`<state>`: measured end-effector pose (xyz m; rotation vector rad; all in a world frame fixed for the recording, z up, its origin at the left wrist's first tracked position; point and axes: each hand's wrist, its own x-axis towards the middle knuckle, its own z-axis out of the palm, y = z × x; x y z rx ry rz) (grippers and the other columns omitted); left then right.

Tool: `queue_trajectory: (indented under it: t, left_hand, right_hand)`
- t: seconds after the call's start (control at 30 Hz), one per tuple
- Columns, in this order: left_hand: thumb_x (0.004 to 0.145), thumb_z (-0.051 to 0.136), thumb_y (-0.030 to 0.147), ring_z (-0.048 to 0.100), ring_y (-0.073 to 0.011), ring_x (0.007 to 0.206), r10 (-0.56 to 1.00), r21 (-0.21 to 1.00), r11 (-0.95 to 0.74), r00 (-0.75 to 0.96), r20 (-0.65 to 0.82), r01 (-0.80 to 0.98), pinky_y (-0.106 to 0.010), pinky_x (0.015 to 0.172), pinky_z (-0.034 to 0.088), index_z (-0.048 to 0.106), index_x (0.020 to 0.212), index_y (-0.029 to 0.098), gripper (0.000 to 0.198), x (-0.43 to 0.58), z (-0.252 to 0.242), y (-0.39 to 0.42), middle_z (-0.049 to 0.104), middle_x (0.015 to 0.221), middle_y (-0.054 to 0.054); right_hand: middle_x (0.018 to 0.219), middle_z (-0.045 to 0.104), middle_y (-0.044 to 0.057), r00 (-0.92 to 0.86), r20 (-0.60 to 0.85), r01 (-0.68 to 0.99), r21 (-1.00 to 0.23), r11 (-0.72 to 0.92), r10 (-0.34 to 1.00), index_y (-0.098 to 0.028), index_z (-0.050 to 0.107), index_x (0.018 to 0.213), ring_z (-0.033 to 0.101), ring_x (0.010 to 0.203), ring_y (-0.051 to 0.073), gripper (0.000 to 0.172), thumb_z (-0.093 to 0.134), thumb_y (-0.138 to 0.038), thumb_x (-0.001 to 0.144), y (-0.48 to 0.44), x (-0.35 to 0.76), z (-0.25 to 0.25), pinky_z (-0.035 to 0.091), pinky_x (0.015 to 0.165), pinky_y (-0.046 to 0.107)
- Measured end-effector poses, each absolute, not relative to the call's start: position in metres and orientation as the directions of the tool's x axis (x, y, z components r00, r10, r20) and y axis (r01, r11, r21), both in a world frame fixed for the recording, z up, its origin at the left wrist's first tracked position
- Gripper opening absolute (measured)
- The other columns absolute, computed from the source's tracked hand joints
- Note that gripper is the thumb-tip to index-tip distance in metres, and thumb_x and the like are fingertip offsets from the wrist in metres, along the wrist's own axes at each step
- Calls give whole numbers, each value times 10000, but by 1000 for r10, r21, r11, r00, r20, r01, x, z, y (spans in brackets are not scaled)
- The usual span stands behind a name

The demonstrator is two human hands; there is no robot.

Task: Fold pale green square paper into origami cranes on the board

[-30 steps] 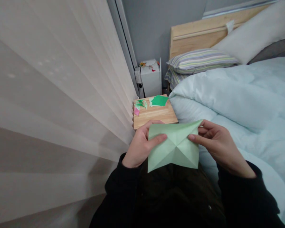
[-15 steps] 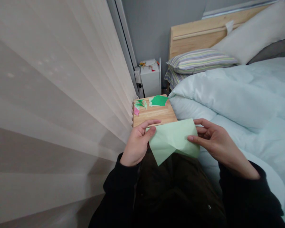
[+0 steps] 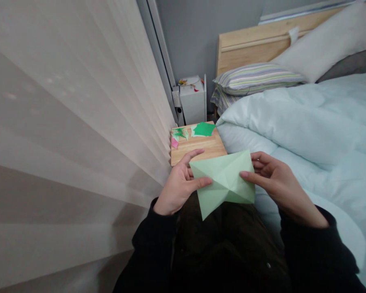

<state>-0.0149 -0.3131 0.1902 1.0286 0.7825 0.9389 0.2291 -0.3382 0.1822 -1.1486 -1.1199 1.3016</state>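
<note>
A pale green sheet of origami paper point(image 3: 224, 177) is held up between my two hands above my lap. Creases cross near its middle, and one pointed corner hangs down at the lower left. My left hand point(image 3: 183, 183) pinches its left edge, thumb lying on the front face and index finger stretched out beyond the top edge. On the right edge, my right hand point(image 3: 270, 177) grips with the thumb in front and the other fingers partly hidden behind the sheet.
Just beyond the paper, a wooden table point(image 3: 198, 147) carries green paper sheets point(image 3: 203, 129) and small folded green and pink papers point(image 3: 178, 134). A pleated curtain point(image 3: 94, 122) hangs on the left. The bed with its light blue quilt point(image 3: 308, 126) lies right; a white cabinet point(image 3: 193, 101) stands behind.
My left thumb has slid inward and down onto the paper's front face. The sheet has tilted slightly, its creased front showing more and its lower left corner hanging lower.
</note>
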Motion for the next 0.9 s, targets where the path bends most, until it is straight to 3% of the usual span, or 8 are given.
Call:
queue_trajectory:
  t: [0.2,0.37,0.53,0.67,0.73,0.8,0.83,0.9]
  left_hand:
    - [661,954,246,749,-176,801,940,975,149,330,-87,-166,-259,739,592,549,1354,217,803,-10,192,-314,783,931,-23]
    - [701,926,242,735,-195,875,929,987,-6,365,65,-160,-293,766,602,491,1456,347,878,-12,194,-317,747,1060,-13]
    - [753,881,258,706,-196,874,896,992,-121,434,98,25,-285,757,578,798,1039,218,301,-19,200,-317,757,1036,-59]
    - [754,872,248,674,-168,740,906,978,-175,409,114,115,-273,693,552,822,886,188,153,-20,200,-315,760,842,-48]
    - [755,863,215,666,-165,739,907,958,-248,382,178,142,-270,699,541,822,831,195,90,-19,199,-312,751,803,-42]
    - [755,854,186,659,-164,760,901,927,-334,345,262,169,-262,689,525,816,779,205,49,-18,199,-310,733,793,-39]
    - [756,850,182,654,-163,765,898,914,-363,328,292,181,-255,669,516,812,761,209,47,-17,199,-310,721,797,-39]
    - [762,843,188,643,-160,766,898,900,-387,300,320,199,-238,617,494,808,747,214,46,-15,200,-309,697,815,-37]
  right_hand:
    - [1026,819,51,-73,-135,-237,-960,-148,988,-235,712,1081,784,864,229,469,939,-369,693,-343,222,181,642,732,304]
    - [1063,817,70,-94,-187,-224,-953,-204,978,-222,709,1108,788,887,257,478,908,-418,720,-344,218,185,648,747,334]
    - [1037,817,72,-140,-226,-212,-944,-252,964,-233,662,1110,786,803,254,502,891,-463,727,-343,221,190,650,721,364]
    - [985,807,79,-137,-214,-118,-966,-231,967,-239,612,1139,776,781,262,542,840,-555,762,-338,222,185,635,679,374]
    - [1058,788,92,-29,-98,-39,-994,-99,995,-240,602,1198,769,900,271,559,807,-567,793,-335,223,182,632,762,395]
    - [1210,741,111,141,136,134,-984,118,981,-247,610,1232,724,1094,284,521,782,-532,832,-336,221,181,599,916,436]
    - [1306,701,117,190,270,254,-942,218,944,-256,621,1236,681,1194,292,474,769,-498,857,-337,220,183,564,992,459]
    - [1362,675,120,83,460,488,-793,366,884,-257,682,1165,617,1294,316,337,756,-430,886,-343,214,188,484,1089,508]
